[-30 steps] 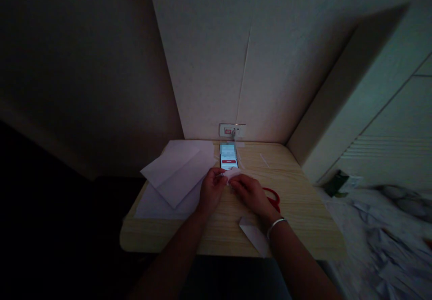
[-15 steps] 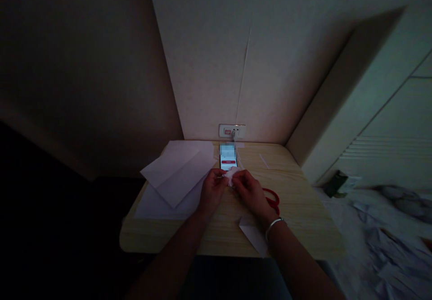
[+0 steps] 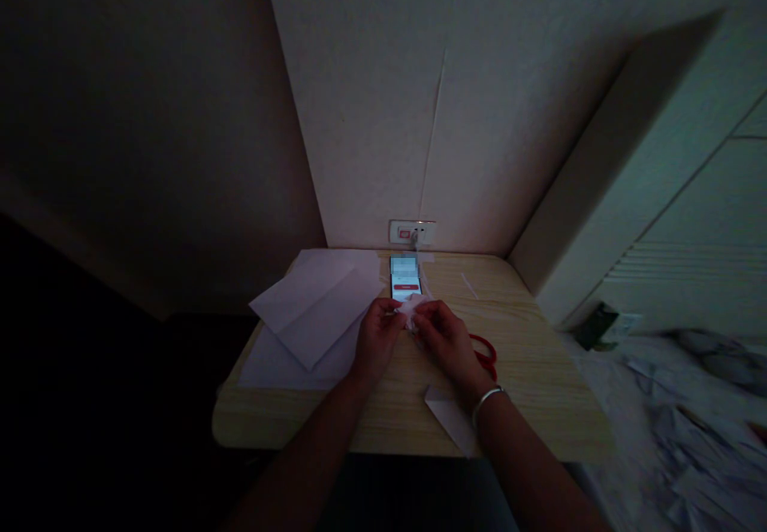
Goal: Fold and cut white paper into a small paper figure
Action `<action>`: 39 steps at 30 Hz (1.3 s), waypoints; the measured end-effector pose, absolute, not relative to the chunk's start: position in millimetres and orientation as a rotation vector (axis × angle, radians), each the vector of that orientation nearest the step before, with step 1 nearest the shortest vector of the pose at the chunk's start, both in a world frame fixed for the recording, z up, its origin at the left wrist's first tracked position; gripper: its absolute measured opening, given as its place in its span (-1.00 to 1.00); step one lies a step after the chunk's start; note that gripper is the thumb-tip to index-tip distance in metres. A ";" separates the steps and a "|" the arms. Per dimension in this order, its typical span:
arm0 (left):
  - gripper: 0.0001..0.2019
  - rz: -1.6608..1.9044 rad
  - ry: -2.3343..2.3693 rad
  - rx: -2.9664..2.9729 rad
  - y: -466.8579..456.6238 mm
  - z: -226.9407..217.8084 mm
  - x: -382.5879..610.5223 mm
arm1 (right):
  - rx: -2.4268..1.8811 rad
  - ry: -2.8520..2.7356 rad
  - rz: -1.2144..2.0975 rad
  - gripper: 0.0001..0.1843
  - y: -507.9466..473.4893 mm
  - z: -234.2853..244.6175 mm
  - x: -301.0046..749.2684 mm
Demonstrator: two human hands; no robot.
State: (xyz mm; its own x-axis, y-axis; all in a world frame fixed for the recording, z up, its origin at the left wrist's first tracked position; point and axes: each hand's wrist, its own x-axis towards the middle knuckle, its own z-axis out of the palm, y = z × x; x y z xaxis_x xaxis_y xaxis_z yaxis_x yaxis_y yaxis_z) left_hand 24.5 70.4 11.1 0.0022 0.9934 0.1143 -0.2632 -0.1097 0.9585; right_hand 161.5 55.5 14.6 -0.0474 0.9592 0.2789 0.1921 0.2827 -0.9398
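Between my two hands is a small folded piece of white paper, just in front of a lit phone. My left hand pinches its left side. With bent fingers, my right hand grips the right side; a bracelet circles that wrist. Red-handled scissors lie beside my right hand, partly hidden by it. A cut piece of paper rests under my right forearm near the table's front edge.
White paper sheets overlap on the left of the wooden table. Thin paper strips lie toward the back. A wall socket with a plug sits behind the phone. Rumpled bedding is at the right.
Both hands stay in nearly the same place. The paper between my fingers has shifted very slightly; the rest looks unchanged.
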 end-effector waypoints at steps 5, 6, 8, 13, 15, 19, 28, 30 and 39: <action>-0.78 1.463 0.977 1.035 71.6 12.1 24.8 | -1.155 -1.448 0.795 -0.75 53.7 16.4 160.7; -0.78 1.477 0.984 1.036 71.5 12.2 24.6 | -1.172 -1.471 0.772 -0.76 53.2 16.9 160.6; -0.77 1.498 0.990 1.045 71.0 12.1 24.1 | -1.195 -1.553 0.733 -0.79 52.3 17.7 160.3; -0.78 1.486 0.984 1.079 69.2 10.7 24.2 | -1.242 -1.662 0.571 -0.75 51.6 15.2 159.3; -0.79 1.481 0.973 1.095 69.2 9.6 24.7 | -1.251 -1.671 0.520 -0.76 51.5 13.8 159.3; -0.81 1.473 0.958 1.123 69.8 7.6 25.3 | -1.246 -1.735 0.463 -0.80 50.2 14.7 159.6; -0.82 1.446 0.958 1.101 66.0 14.5 24.8 | -1.190 -1.662 0.558 -0.86 49.9 18.2 159.0; -0.80 1.426 0.937 1.089 66.2 14.4 24.9 | -1.187 -1.650 0.572 -0.87 50.2 18.9 158.9; -0.80 1.378 0.862 1.062 70.0 9.1 25.0 | -1.177 -1.688 0.577 -0.73 48.9 20.5 158.8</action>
State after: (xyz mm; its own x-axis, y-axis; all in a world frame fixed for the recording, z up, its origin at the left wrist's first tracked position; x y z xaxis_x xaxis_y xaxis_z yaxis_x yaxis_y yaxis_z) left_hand 25.0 70.0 9.1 0.0452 0.9923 0.1151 -0.3302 -0.0939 0.9392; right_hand 158.8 48.9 20.5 -0.0708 0.8963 0.4378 0.4404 0.4219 -0.7925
